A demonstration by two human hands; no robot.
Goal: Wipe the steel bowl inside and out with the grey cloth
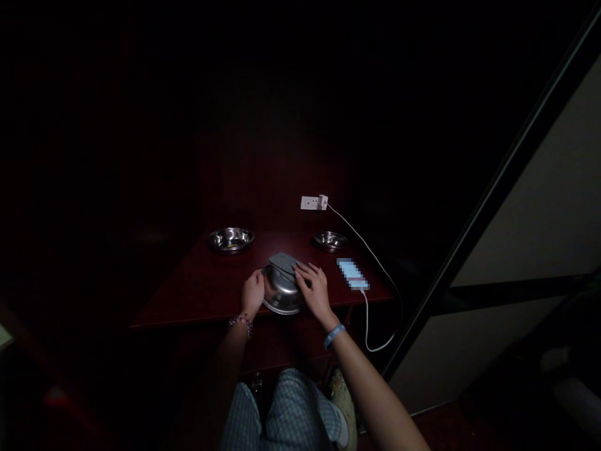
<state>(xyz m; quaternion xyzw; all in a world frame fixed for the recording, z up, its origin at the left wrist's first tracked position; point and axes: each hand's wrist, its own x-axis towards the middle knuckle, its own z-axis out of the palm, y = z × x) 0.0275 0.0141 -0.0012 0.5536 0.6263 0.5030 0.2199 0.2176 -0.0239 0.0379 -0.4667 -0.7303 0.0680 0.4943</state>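
A shiny steel bowl (283, 294) is tilted at the table's front edge, its rounded outside towards me. My left hand (254, 292) grips the bowl at its left side, fingers curled around the edge. A grey cloth (284, 264) lies folded over the upper part of the bowl. My right hand (313, 289) holds the right end of this cloth against the bowl, thumb and fingers bent. The inside of the bowl is hidden from me.
On the dark red table (197, 288) stand a larger steel bowl (231, 240) at the back left and a smaller steel bowl (330, 242) at the back right. A phone (353, 274) charges by a white cable (370, 244) from a wall socket (310, 203). Surroundings are dark.
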